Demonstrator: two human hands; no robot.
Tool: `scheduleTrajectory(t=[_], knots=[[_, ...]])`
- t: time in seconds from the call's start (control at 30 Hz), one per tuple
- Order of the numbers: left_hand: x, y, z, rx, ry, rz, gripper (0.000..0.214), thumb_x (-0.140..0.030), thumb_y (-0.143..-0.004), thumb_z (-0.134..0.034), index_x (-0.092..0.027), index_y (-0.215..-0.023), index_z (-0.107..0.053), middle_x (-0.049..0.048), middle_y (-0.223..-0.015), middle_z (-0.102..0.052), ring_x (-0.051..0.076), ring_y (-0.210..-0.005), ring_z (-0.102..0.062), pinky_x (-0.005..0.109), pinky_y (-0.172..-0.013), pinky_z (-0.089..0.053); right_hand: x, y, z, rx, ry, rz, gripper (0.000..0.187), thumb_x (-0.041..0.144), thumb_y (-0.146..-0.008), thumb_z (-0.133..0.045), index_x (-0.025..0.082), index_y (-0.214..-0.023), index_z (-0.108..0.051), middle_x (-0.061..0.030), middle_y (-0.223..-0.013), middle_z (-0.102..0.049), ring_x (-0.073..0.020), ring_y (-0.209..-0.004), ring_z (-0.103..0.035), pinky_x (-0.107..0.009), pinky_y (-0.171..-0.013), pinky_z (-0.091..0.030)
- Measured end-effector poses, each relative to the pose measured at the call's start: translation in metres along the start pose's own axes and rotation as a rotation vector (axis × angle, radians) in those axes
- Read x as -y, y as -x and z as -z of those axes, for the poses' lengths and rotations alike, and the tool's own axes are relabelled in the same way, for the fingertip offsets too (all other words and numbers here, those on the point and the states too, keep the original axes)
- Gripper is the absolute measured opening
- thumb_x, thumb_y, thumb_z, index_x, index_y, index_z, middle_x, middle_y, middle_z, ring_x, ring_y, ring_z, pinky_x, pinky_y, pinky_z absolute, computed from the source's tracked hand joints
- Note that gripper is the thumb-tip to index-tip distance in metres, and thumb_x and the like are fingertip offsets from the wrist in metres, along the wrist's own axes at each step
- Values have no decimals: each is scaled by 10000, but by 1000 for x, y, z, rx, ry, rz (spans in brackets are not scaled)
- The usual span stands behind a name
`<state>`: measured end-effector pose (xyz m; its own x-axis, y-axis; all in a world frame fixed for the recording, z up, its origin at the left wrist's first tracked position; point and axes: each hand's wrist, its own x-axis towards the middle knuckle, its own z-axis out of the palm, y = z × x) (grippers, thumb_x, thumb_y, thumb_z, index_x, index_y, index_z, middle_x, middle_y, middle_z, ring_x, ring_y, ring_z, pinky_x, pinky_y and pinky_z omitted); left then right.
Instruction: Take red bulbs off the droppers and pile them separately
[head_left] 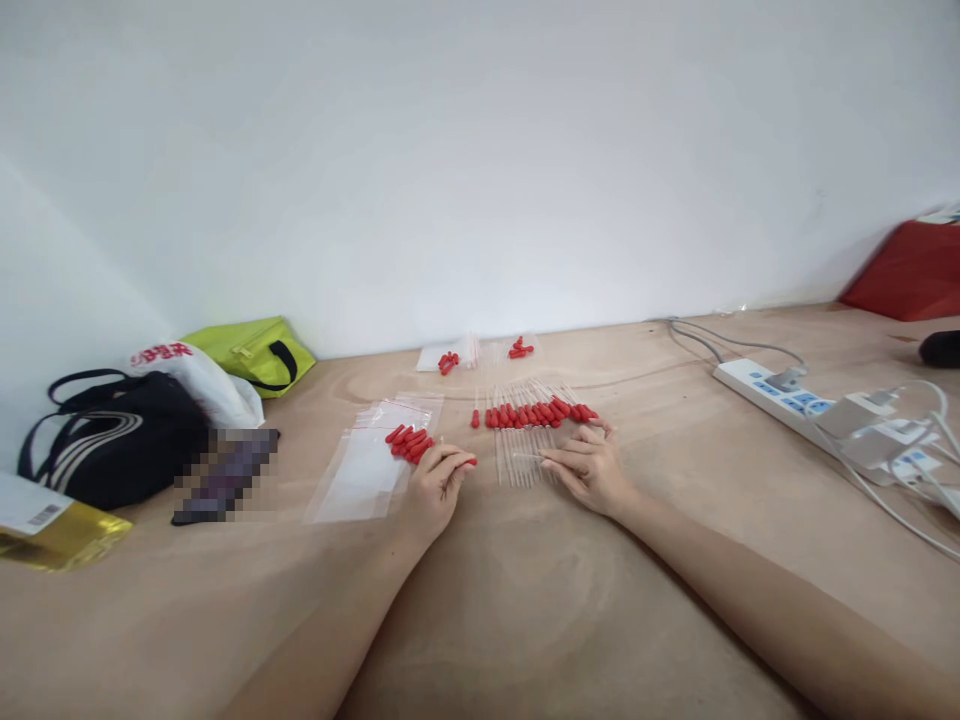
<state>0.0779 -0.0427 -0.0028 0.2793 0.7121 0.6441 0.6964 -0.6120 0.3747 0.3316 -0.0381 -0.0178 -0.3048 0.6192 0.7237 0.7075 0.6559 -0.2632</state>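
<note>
My left hand is curled shut, pinching a small red rubber cap at its fingertips. My right hand is closed in a pinch on a thin clear glass tube. Between and beyond the hands lies a row of clear tubes with red caps. A small pile of loose red caps rests on clear zip bags just left of my left hand.
Two more bags with red caps lie near the wall. A black bag, a white plastic bag and a lime pouch sit at left. A white power strip with cables and adapters lies right; a red object stands far right.
</note>
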Motion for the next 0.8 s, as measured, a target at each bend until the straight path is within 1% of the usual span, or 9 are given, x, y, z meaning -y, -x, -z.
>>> scheduleTrajectory(t=[0.07, 0.17, 0.3, 0.37, 0.43, 0.57, 0.63, 0.7, 0.8], knots=[[6, -4, 5, -120, -74, 66, 219, -278, -846, -415, -200, -894, -614, 63, -874, -545, 157, -822, -546, 308, -753, -471, 1, -3, -3, -42, -24, -36, 197, 312, -833, -489, 255, -828, -678, 19, -569, -597, -120, -633, -482, -376, -867, -232], [26, -10, 16, -286, -205, 214, 255, -285, -813, -427, -157, -942, -606, 94, -910, -512, 182, -843, -535, 332, -767, -471, 8, -11, -8, -57, -43, -69, 185, 247, -820, -489, 235, -877, -664, 17, -626, -628, -110, -638, -500, -356, -852, -250], [62, -15, 29, -371, -184, 428, 317, -327, -747, -479, -126, -976, -564, 63, -804, -541, 157, -687, -542, 308, -663, -486, 24, -29, -21, -56, -9, -74, 190, 209, -797, -479, 233, -854, -658, 13, -636, -641, -118, -653, -501, -366, -854, -232], [75, -16, 31, -374, -175, 523, 319, -357, -716, -498, -128, -928, -564, 53, -764, -563, 153, -640, -540, 297, -615, -478, 33, -37, -32, -45, 45, -46, 182, 208, -792, -479, 229, -803, -659, 2, -643, -644, -131, -680, -495, -380, -858, -216], [82, -15, 32, -348, -195, 588, 307, -381, -694, -505, -136, -865, -572, 56, -749, -588, 166, -649, -551, 297, -600, -467, 42, -43, -44, 0, 123, -9, 172, 184, -770, -486, 216, -766, -655, -12, -659, -645, -146, -706, -480, -401, -861, -197], [84, -14, 31, -261, -202, 630, 313, -415, -682, -501, -152, -829, -586, 64, -765, -631, 188, -710, -582, 300, -624, -463, 53, -47, -60, 176, 230, 25, 165, 164, -754, -483, 188, -696, -636, -32, -686, -637, -171, -752, -460, -439, -863, -164], [85, -12, 30, -230, -197, 643, 334, -424, -689, -490, -154, -858, -592, 66, -781, -645, 191, -723, -592, 301, -640, -465, 56, -47, -61, 262, 225, 8, 183, 244, -786, -478, 184, -718, -637, -47, -727, -637, -183, -784, -454, -450, -865, -156], [86, -11, 29, -216, -208, 650, 349, -426, -701, -474, -154, -883, -596, 73, -817, -653, 195, -749, -598, 305, -661, -466, 59, -47, -58, 331, 195, -11, 267, 391, -798, -475, 184, -762, -640, -64, -777, -636, -200, -824, -447, -462, -871, -146], [91, -9, 29, -201, -227, 638, 344, -416, -722, -455, -158, -901, -598, 79, -871, -655, 202, -799, -598, 312, -703, -462, 62, -47, -54, 393, 160, -22, 440, 584, -720, -503, 173, -800, -639, -83, -823, -627, -221, -863, -434, -475, -874, -140]])
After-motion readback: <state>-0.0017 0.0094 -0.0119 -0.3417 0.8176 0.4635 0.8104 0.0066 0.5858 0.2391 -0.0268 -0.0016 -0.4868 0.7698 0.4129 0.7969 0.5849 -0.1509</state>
